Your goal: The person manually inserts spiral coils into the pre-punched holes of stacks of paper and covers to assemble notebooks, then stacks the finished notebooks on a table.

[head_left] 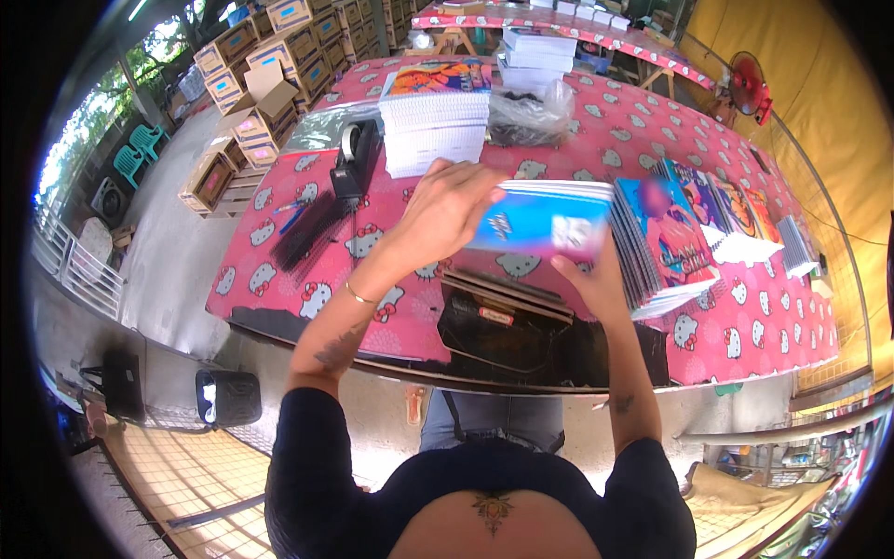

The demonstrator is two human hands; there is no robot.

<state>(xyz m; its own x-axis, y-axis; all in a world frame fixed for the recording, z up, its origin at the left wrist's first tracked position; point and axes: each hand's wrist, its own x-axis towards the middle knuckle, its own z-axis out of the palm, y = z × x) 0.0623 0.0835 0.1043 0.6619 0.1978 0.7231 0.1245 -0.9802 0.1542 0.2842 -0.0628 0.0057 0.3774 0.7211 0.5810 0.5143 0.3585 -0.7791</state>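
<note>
Between my two hands is a small bundle of notebooks (pixel 540 216), tilted above the table, with a blue cover facing me and white page edges along the top. My left hand (pixel 447 207) is closed round its left end. At its lower right corner, my right hand (pixel 591 275) grips it with the thumb on the near side; the other fingers are partly hidden. The cover is smeared by motion. Below the bundle lies a dark board with thin slats (pixel 503 321) at the table's near edge. A tall notebook stack (pixel 434 130) stands just beyond my left hand.
Fanned notebooks (pixel 666 238) spread along the right. At left are a black tape dispenser (pixel 354 163) and black wire bindings (pixel 307 238). Farther back sit a clear plastic bag (pixel 535 116) and another stack (pixel 537 61). Cardboard boxes (pixel 265 112) and a red fan (pixel 748 86) stand beyond.
</note>
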